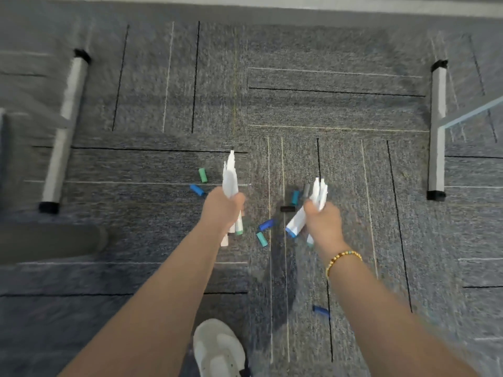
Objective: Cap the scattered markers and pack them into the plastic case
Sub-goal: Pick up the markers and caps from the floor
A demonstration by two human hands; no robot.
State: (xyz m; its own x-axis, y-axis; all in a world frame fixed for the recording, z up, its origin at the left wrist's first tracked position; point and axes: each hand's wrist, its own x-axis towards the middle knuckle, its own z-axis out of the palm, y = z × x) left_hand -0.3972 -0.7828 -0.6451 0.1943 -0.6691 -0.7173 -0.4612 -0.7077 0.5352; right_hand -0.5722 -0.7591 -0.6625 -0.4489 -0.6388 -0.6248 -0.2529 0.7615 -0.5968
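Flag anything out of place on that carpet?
Loose marker caps lie scattered on the grey carpet: green, blue, black, one stray blue. Both hands, left and right, grip bunches of white uncapped markers. No case visible.

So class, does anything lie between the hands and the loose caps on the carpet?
Nothing visible blocks them. Left hand and right hand each grip markers; the caps lie open on the carpet.

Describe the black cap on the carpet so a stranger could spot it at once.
Start at the right hand, which grips a bundle of white markers above the grey carpet. Just to its left, between the two hands, the black cap lies flat on the carpet. It is the only black one; the caps around it are blue, teal, green or grey.
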